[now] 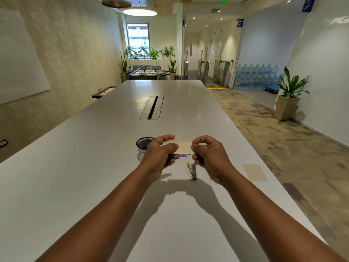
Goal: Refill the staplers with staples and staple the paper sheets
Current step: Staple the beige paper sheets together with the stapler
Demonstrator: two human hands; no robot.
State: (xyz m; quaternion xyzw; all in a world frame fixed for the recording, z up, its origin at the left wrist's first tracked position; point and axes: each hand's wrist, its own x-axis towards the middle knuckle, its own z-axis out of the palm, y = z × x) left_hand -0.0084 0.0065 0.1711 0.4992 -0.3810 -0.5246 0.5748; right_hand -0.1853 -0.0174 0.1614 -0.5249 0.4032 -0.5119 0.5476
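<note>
Both my hands hold a small beige paper sheet (185, 147) above the white table (94, 167). My left hand (160, 154) pinches its left end and my right hand (207, 157) pinches its right end. Two small dark marks show on the sheet's face. Under the sheet peeks a small blue and white box (182, 156), partly hidden. A yellow and grey stapler (192, 170) lies opened on the table just below my hands. A second beige paper sheet (255, 172) lies flat to the right, near the table edge.
A black mesh cup (143, 146) stands just left of my left hand. A cable slot (152, 107) is set into the table's middle, farther away. The table's right edge drops to carpet; a potted plant (289, 95) stands by the right wall.
</note>
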